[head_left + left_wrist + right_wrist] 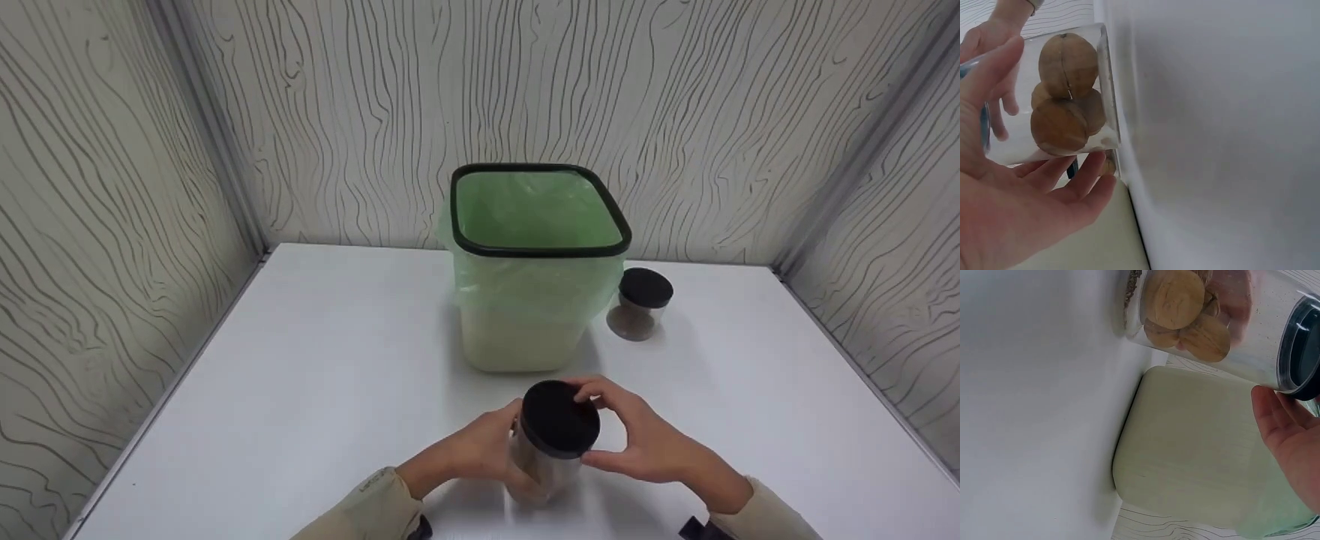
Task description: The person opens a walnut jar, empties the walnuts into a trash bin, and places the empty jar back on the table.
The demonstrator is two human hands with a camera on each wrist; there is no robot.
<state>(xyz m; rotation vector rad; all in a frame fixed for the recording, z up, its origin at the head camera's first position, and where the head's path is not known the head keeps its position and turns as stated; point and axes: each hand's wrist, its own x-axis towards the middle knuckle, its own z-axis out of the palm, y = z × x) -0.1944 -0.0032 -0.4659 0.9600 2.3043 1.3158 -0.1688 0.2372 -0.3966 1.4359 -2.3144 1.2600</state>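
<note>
A clear jar (541,466) with a black lid (559,418) stands on the white table (315,375) near its front edge. Inside it lie walnuts (1064,107), also seen as walnuts (1185,312) in the right wrist view. My left hand (480,450) grips the jar's body (1050,95) from the left. My right hand (637,439) curls its fingers around the lid (1300,349) from the right. A cream bin (525,300) with a green bag and black rim stands just behind the jar.
A second clear jar (639,304) with a black lid stands to the right of the bin. Patterned walls close the table on the left, back and right. The bin's side (1196,450) is close behind the held jar.
</note>
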